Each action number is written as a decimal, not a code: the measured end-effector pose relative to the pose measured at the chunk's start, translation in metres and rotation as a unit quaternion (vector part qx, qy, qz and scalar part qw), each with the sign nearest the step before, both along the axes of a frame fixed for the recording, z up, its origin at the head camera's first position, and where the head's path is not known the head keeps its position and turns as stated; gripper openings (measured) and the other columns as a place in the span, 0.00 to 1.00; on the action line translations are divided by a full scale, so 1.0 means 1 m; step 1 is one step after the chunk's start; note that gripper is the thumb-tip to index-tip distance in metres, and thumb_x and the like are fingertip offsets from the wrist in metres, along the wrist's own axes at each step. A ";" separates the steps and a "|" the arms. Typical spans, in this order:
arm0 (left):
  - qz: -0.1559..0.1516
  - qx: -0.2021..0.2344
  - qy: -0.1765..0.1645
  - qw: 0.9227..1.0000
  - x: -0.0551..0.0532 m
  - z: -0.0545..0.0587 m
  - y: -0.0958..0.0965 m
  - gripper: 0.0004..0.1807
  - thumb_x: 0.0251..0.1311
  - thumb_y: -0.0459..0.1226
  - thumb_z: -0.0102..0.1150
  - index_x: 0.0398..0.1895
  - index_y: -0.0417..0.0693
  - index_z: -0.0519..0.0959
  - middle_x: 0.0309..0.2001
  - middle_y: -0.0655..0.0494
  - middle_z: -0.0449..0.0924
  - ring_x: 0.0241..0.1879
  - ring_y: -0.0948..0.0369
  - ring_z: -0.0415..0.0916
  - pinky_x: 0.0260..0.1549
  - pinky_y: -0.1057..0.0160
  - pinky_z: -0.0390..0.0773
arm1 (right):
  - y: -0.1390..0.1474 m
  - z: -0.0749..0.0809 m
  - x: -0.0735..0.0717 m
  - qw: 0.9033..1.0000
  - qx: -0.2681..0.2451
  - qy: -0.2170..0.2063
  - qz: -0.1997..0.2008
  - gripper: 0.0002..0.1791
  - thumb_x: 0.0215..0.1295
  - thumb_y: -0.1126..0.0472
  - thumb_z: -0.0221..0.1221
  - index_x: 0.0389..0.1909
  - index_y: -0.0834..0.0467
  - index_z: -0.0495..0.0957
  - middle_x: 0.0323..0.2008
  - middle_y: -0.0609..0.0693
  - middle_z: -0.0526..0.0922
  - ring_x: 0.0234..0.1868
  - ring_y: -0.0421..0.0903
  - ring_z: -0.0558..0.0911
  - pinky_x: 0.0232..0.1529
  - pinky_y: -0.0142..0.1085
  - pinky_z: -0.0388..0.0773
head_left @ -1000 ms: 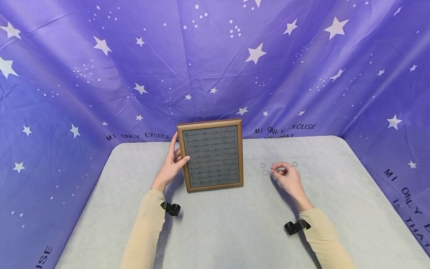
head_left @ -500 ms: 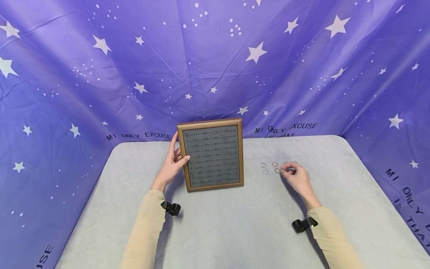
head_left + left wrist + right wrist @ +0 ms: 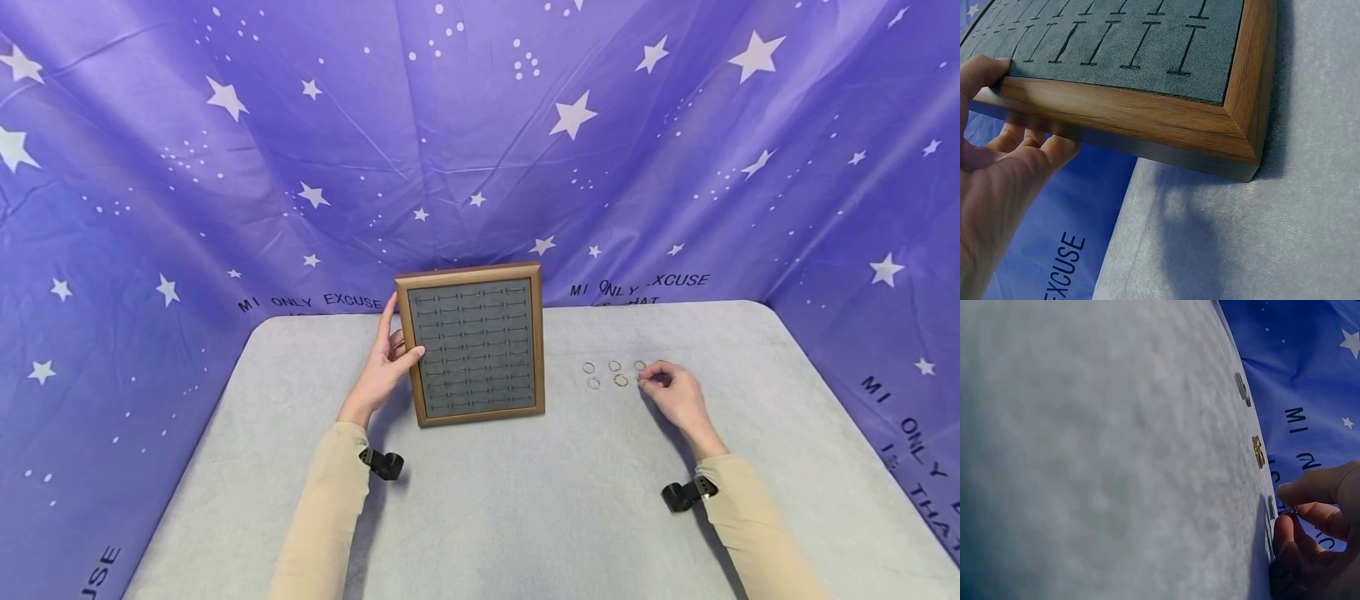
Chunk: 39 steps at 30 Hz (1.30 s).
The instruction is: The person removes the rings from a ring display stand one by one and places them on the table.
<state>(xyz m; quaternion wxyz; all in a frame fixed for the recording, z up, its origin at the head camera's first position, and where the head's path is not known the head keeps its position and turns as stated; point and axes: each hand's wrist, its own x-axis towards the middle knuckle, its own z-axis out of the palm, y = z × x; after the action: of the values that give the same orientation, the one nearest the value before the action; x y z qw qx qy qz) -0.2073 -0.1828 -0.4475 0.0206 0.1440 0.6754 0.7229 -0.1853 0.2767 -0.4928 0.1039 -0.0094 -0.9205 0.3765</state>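
My left hand (image 3: 384,371) grips the left side of a ring display tray (image 3: 474,350), with its thumb on the front and fingers behind. The tray has a brown wooden frame and a grey slotted felt face with no rings in the slots. It is propped up facing me. To its right, my right hand (image 3: 677,402) is low over the table, thumb and fingers pinching a small shiny ring (image 3: 1290,509). Several rings lie beside it in two rows, among them a gold ring (image 3: 620,381) and a silver ring (image 3: 595,383). My hand covers the right end of the rows.
A light grey cloth covers the table (image 3: 480,517). Purple curtain (image 3: 465,125) with white stars and lettering surrounds its back and sides. Each wrist wears a black camera, such as the left wrist camera (image 3: 384,463).
My right hand has moved right along the rings, uncovering rings that it hid before. The left hand and the display tray have stayed in place.
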 end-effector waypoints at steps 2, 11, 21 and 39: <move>0.001 -0.004 -0.002 1.000 0.000 0.000 0.000 0.51 0.65 0.24 0.54 0.76 0.79 0.40 0.61 0.35 0.68 0.53 0.54 0.74 0.49 0.60 0.77 | 0.001 0.000 -0.001 1.000 0.006 -0.002 0.002 0.03 0.55 0.70 0.63 0.30 0.65 0.81 0.29 0.58 0.83 0.28 0.45 0.74 0.31 0.40 0.68; 0.007 -0.014 -0.005 1.000 0.001 0.001 0.001 0.51 0.65 0.25 0.55 0.75 0.80 0.40 0.61 0.36 0.68 0.53 0.53 0.74 0.48 0.60 0.77 | 0.004 0.000 -0.005 1.000 0.024 -0.019 -0.001 0.02 0.52 0.71 0.61 0.28 0.63 0.80 0.27 0.55 0.81 0.27 0.46 0.74 0.31 0.41 0.67; 0.007 -0.012 -0.010 1.000 0.008 0.012 0.004 0.51 0.65 0.23 0.52 0.77 0.70 0.37 0.63 0.33 0.66 0.53 0.56 0.74 0.50 0.63 0.76 | 0.008 0.000 -0.006 0.999 0.032 -0.022 0.007 0.04 0.53 0.70 0.60 0.30 0.64 0.81 0.27 0.56 0.81 0.28 0.48 0.75 0.32 0.41 0.68; 0.034 -0.051 -0.015 0.998 0.020 0.029 0.009 0.49 0.65 0.26 0.55 0.78 0.68 0.40 0.60 0.35 0.69 0.49 0.57 0.74 0.50 0.65 0.74 | 0.015 0.006 0.012 0.998 -0.001 -0.025 0.051 0.07 0.57 0.69 0.62 0.37 0.66 0.80 0.33 0.58 0.81 0.29 0.42 0.73 0.30 0.33 0.69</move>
<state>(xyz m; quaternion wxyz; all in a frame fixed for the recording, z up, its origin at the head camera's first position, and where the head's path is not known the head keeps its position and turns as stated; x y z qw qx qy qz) -0.1868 -0.1741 -0.4183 0.0136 0.1090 0.7157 0.6897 -0.1731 0.2912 -0.4867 0.0619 0.0282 -0.9216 0.3821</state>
